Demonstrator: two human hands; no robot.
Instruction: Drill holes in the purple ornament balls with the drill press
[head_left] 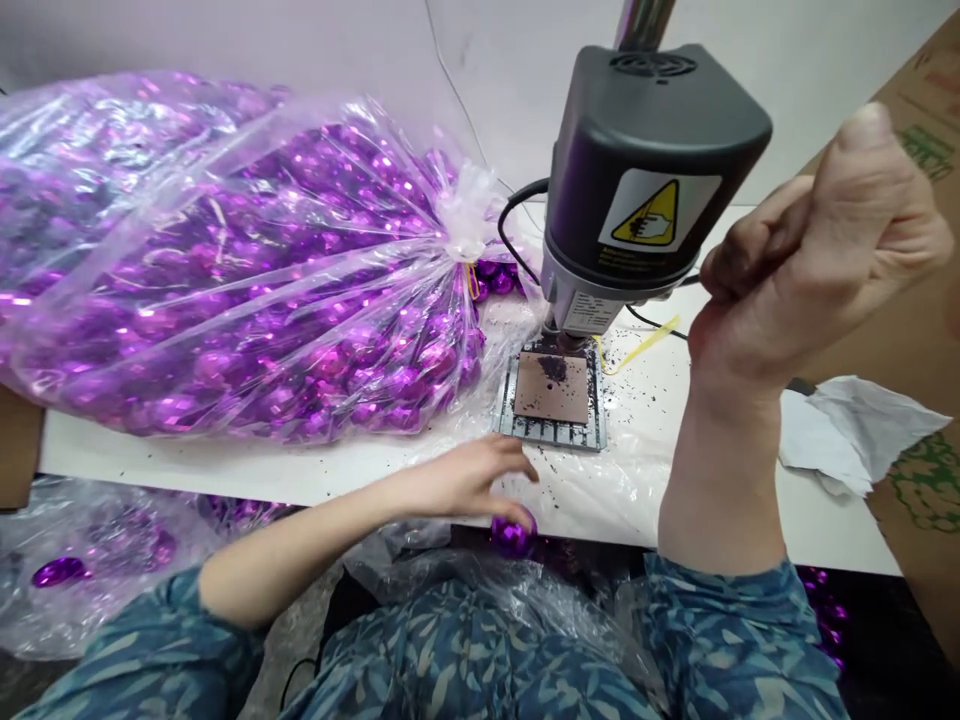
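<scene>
My left hand (480, 477) reaches across the table's front edge, its fingers loosely curved and apart. Just below its thumb is a shiny purple bauble (512, 537), at the table edge; whether the thumb touches it I cannot tell. My right hand (832, 235) is raised in a fist at the right side of a black bench drill press (652, 150). A short dark handle runs from the machine into that fist, mostly hidden by the fingers. Under the press head, a brown square plate (551, 400) with a small hole and dark shavings lies on a slotted metal base (574, 434).
A large tied clear plastic bag (247, 270) full of purple baubles fills the left of the white table (187, 462). Crumpled white paper (855, 430) and a cardboard box (926, 480) are at right. Plastic sheeting (150, 520) hangs below the front edge.
</scene>
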